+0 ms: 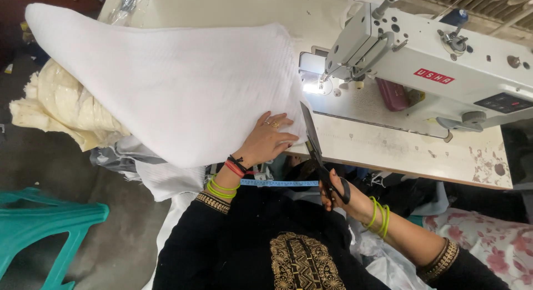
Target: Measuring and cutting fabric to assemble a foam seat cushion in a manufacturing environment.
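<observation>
On the pale counter (388,151), one large sheet of thick white cloth (177,84) lies spread, its left part hanging over the edge above a heap of cream fabric (61,106). One white sewing machine (433,73) stands on the counter's right half; it carries a small red rectangular label on its side, a dark control panel further right, and a lit lamp under the needle head. One dark red oblong case (393,94) lies under the machine's arm. At lower left, one teal plastic stool (39,229) stands on the grey floor, and at lower right lies a pink floral cloth (494,240).

The left hand (269,140) rests flat and open on the near edge of the white cloth, pressing it down, with one ring on a finger. The right hand (338,193) is closed around the black handles of one pair of scissors (316,148), whose blades point up at the cloth's right edge, just beside the left hand. Green bangles circle both wrists. One blue measuring tape (277,183) runs between the two forearms.
</observation>
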